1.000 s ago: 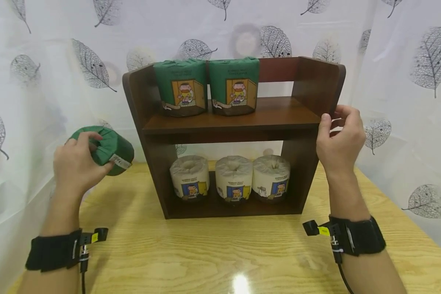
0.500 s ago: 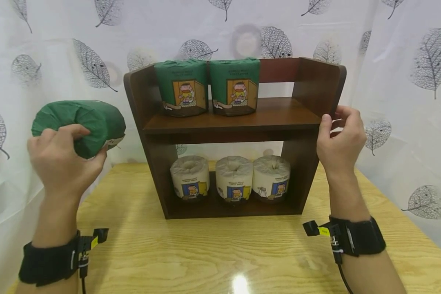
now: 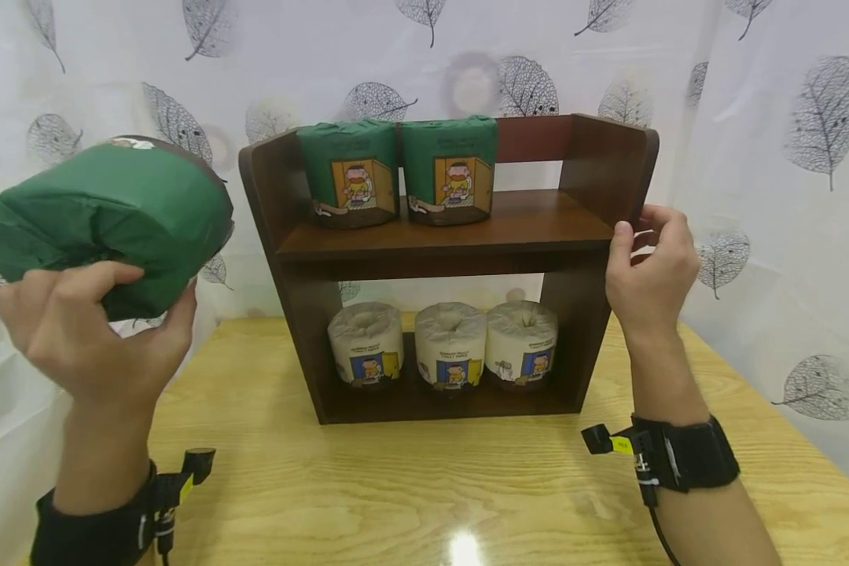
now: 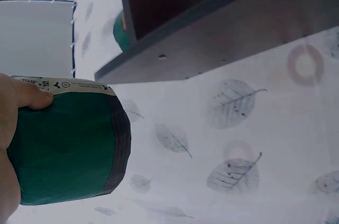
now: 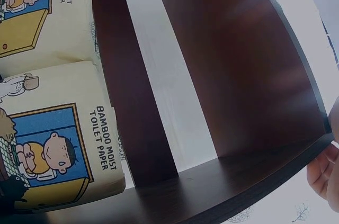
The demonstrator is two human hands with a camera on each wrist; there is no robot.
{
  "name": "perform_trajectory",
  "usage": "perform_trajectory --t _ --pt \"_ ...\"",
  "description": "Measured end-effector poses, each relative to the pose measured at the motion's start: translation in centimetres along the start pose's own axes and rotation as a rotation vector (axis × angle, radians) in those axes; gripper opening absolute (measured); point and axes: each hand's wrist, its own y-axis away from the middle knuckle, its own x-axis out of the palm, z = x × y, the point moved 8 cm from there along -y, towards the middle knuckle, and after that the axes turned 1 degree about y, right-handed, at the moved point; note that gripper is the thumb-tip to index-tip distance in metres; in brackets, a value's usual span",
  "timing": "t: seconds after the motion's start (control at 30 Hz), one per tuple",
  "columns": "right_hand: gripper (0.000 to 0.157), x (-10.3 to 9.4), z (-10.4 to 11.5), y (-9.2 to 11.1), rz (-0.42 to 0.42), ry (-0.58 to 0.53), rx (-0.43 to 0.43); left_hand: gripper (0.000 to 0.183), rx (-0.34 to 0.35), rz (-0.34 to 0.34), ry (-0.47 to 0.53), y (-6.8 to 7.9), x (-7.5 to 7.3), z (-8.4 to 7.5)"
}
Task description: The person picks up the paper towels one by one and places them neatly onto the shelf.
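My left hand [image 3: 88, 338] grips a green-wrapped toilet paper roll [image 3: 134, 204] in the air, left of a dark brown two-tier shelf [image 3: 439, 242]. In the left wrist view the thumb presses the pale label strip on that roll [image 4: 69, 144]. My right hand [image 3: 652, 275] holds the front edge of the shelf's right side panel, near the upper board. Two more green rolls, a left one [image 3: 350, 173] and a right one [image 3: 449, 169], stand side by side on the upper tier. Three cream toilet paper rolls, with a middle one [image 3: 450, 346], stand on the lower tier.
The shelf stands on a light wooden table [image 3: 396, 487]. A white curtain [image 3: 771, 236] with leaf prints hangs behind and at both sides. A strap with a small camera [image 3: 686, 456] is worn on the right wrist, and another on the left.
The green roll in my left hand has risen, come left and nearer the head camera, and tilted so its end faces down toward me. My right hand stays on the shelf side.
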Motion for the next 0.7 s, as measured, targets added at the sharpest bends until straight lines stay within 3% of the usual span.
perform_trajectory --t 0.1,0.33,0.7 --pt "0.029 -0.1 -0.1 -0.1 -0.005 0.012 0.003 0.029 0.009 -0.031 0.033 0.0 0.0 -0.9" --pt "0.031 0.1 -0.4 0.5 0.010 0.019 -0.004 0.018 0.063 -0.056 0.172 -0.8 1.5 -4.9" --pt "0.030 0.0 -0.3 0.2 -0.010 0.006 -0.018 0.020 0.291 0.028 0.266 -1.4 4.5 -8.3"
